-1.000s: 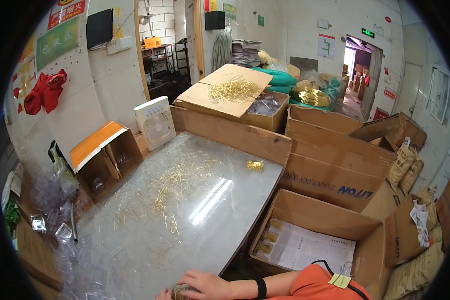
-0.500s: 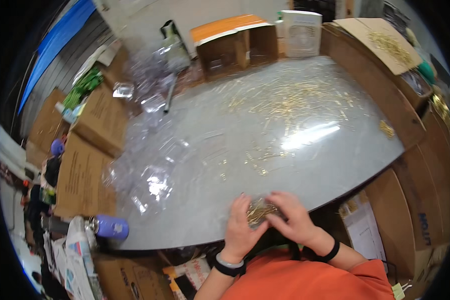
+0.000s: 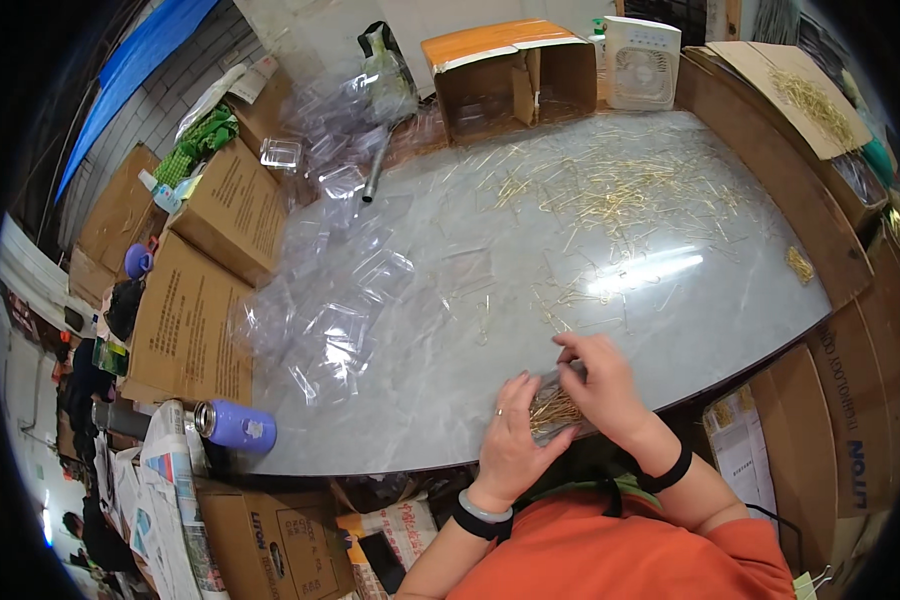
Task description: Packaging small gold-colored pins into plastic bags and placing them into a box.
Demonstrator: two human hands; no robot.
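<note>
At the table's near edge, my left hand (image 3: 515,440) and my right hand (image 3: 606,390) are closed around a small clear plastic box (image 3: 548,382). A bundle of thin gold wire pieces (image 3: 555,411) lies in it, roughly side by side. The left fingers press along the box's left side, with the thumb at the near end. My right fingers curl over its far right corner and hide part of it. Beyond my hands, many loose gold wire pieces (image 3: 620,195), some with bent ends, are scattered over the grey glossy table (image 3: 420,400).
Several empty clear plastic boxes (image 3: 335,335) cover the table's left side, near a metal tube (image 3: 375,165). A purple bottle (image 3: 240,427) lies at the near left edge. Cardboard boxes (image 3: 195,320) wall the left; a cardboard strip (image 3: 770,180) borders the right. A white fan (image 3: 642,65) stands behind.
The whole view has shifted, so the scene sits further right. My right fingers have bent in over the box's far corner; both hands still hold it.
</note>
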